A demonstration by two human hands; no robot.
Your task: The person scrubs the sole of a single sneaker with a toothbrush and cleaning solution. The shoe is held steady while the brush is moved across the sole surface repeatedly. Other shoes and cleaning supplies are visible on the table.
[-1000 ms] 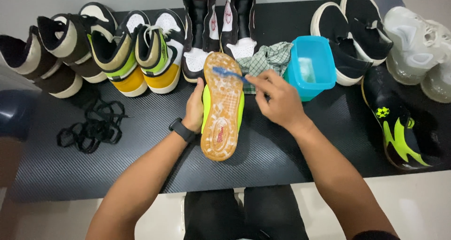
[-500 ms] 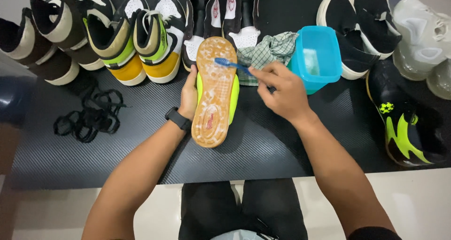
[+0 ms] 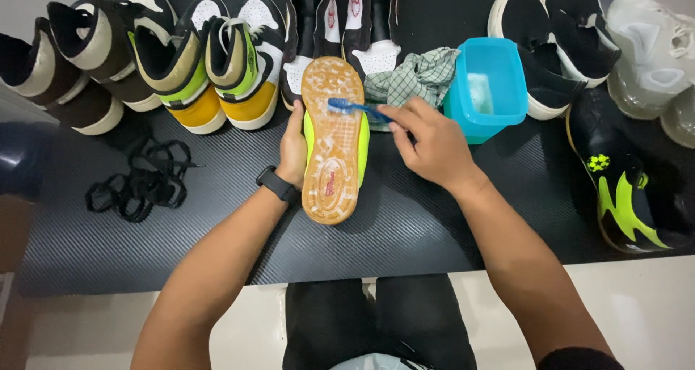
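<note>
Two hands share one job: your left hand (image 3: 293, 149) grips the neon-yellow shoe (image 3: 331, 138) by its side, sole up at the mat's (image 3: 145, 247) middle, so the tan gum sole faces you. Your right hand (image 3: 427, 145) pinches a blue toothbrush (image 3: 356, 108), bristles on the forefoot. White suds streak the sole. Blue tub (image 3: 486, 87) sits just right.
</note>
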